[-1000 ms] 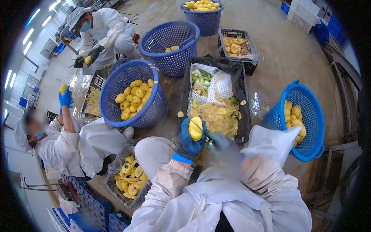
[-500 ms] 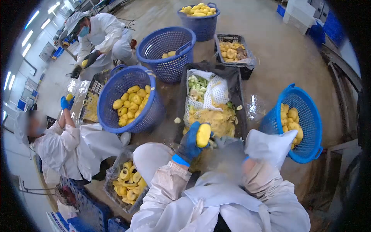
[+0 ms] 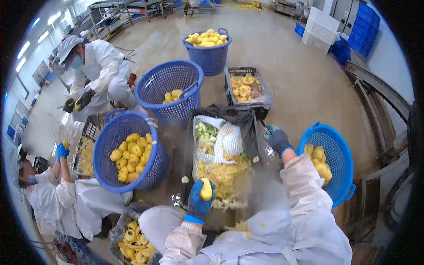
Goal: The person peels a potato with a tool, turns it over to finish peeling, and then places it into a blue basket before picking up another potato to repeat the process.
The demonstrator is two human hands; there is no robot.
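My left hand (image 3: 201, 201), in a blue glove, is closed around a yellow peeled potato (image 3: 206, 189) near the front left of a black crate (image 3: 190, 152). That crate holds yellow peelings (image 3: 216, 172), green-white vegetable scraps (image 3: 205, 136) and white foam netting (image 3: 229, 140). Beyond the crate's right side, my right hand (image 3: 278, 140) wears a dark grey glove and is closed on a thin dark tool (image 3: 265, 127), too small to name exactly. To its right stands a tilted blue basket (image 3: 344, 159) with yellow potatoes (image 3: 319, 163) inside.
Purple-blue baskets (image 3: 152, 170) (image 3: 145, 95) (image 3: 207, 59) with potatoes stand left and beyond. A lined crate of pieces (image 3: 265, 99) stands behind; another bag-lined crate (image 3: 115, 240) is at front left. Two co-workers in white (image 3: 104, 66) (image 3: 57, 194) sit at left, handling potatoes.
My right hand has come up and outward from my lap to beside the crate. My left hand, still holding the potato, has moved left and down in view. The camera view has tilted up.
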